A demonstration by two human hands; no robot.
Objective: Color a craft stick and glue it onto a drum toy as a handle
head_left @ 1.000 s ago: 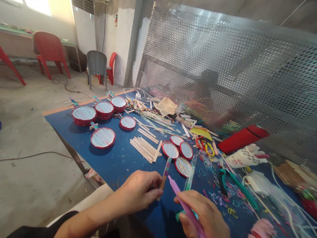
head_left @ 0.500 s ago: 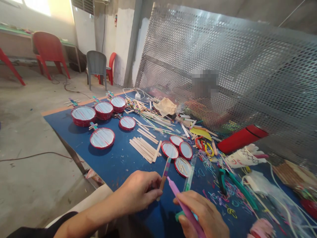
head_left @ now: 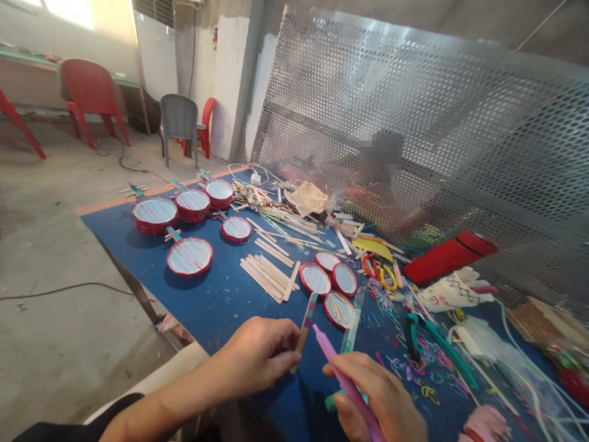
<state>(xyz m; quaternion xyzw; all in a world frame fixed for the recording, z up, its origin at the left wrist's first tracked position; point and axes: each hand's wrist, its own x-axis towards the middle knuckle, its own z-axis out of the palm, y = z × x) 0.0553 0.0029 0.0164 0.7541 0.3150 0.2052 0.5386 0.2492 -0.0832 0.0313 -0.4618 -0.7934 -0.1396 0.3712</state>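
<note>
My left hand [head_left: 271, 350] pinches a wooden craft stick [head_left: 307, 322] between thumb and fingers, its upper part coloured purple and teal. In my right hand [head_left: 372, 393] is a purple marker [head_left: 338, 368], its tip close beside the coloured part of the stick; I cannot tell whether they touch. A teal thing, partly hidden, shows under the right hand. Just beyond the hands lie several round red-rimmed discs [head_left: 315, 278], one with short stick pieces on it. Left of them is a row of plain craft sticks [head_left: 267, 279].
Banjo-like red-rimmed pieces [head_left: 190, 256] stand at the left of the blue table [head_left: 230, 307]. To the right are teal-handled pliers [head_left: 444, 344], loose rubber bands [head_left: 400, 368], a cup of markers [head_left: 455, 291] and a red bottle [head_left: 448, 255]. A perforated metal panel [head_left: 414, 92] rises behind.
The marker's tip has shifted slightly right and away from the stick's coloured band. My left hand and the stick have hardly moved.
</note>
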